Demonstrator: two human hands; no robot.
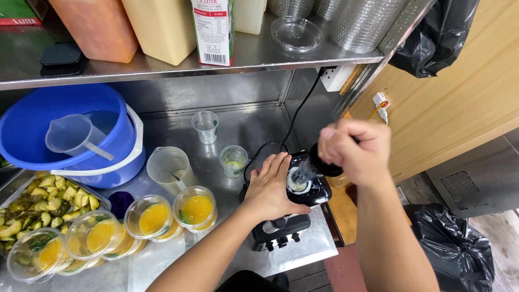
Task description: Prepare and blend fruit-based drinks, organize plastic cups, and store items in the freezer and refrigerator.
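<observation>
The right hand's grip [354,151] is closed around a black tamper [316,166] poked into the blender [286,208], a rigid, heavy-looking thing right of the yellow-filled cups [195,208], while the left hand [270,186] presses flat on its lid.

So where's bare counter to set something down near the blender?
Free: the steel strip between the small clear cup and the blender, crossed by its black cord. Crowded: front left, filled cups beside the avocado tray. Left hand rests on the blender; right hand grips a black tamper.
</observation>
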